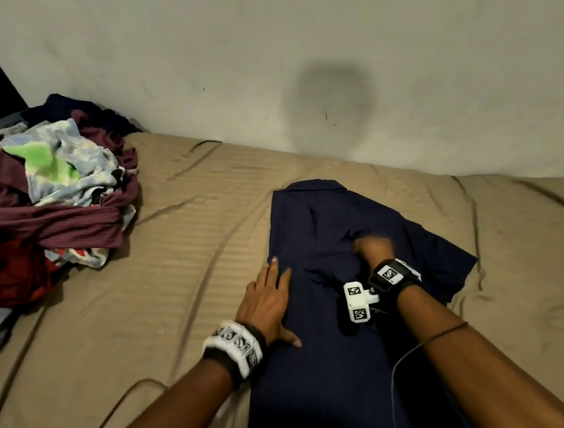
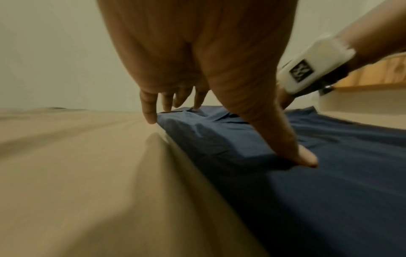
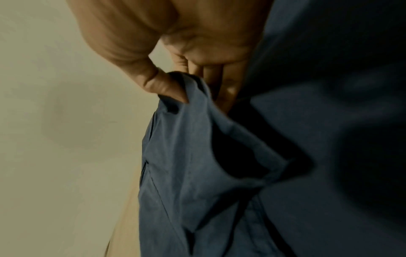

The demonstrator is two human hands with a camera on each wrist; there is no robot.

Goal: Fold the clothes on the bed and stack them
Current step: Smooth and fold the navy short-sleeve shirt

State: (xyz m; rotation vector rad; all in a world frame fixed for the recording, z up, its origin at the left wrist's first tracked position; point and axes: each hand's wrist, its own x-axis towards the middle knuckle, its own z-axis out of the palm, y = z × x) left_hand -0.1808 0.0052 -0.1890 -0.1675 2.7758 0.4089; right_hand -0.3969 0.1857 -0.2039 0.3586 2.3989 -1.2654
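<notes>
A navy blue shirt (image 1: pixel 327 224) lies lengthwise on the tan bed sheet (image 1: pixel 184 240), its left side folded to a straight edge. My left hand (image 1: pixel 267 300) lies flat with straight fingers on that left edge, thumb spread onto the cloth; in the left wrist view the fingertips (image 2: pixel 151 118) press the fold of the shirt (image 2: pixel 329 173). My right hand (image 1: pixel 370 248) is over the shirt's middle and pinches a bunch of its fabric. The right wrist view shows the thumb (image 3: pixel 162 85) and fingers gripping a raised fold of the blue cloth (image 3: pixel 197 147).
A heap of unfolded clothes (image 1: pixel 46 195), maroon, red and tie-dye, sits at the bed's left side. A plain wall (image 1: pixel 285 62) runs right behind the bed. A thin cable (image 1: pixel 404 355) trails from my right wrist over the shirt.
</notes>
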